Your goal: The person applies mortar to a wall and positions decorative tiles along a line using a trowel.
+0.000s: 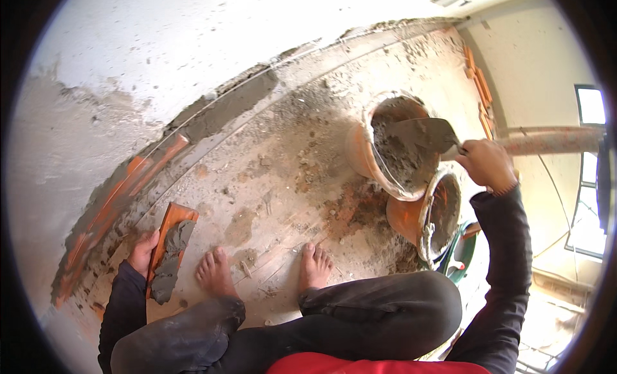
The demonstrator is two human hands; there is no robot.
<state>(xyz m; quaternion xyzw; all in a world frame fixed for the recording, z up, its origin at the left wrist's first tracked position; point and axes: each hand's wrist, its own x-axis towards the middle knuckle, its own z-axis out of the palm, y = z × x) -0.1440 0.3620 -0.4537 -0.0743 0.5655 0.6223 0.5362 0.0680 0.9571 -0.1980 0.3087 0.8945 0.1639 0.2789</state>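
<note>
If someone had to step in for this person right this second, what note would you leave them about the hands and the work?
Left hand: holds an orange tile on edge against the floor, a strip of wet mortar spread along its face.
Right hand: grips a trowel, its blade over the mortar bucket. A second orange bucket sits just beside it.
Done: orange tiles already stand along the foot of the wall, with a grey mortar band further along.
Left: the held tile is not yet on the wall.
</note>
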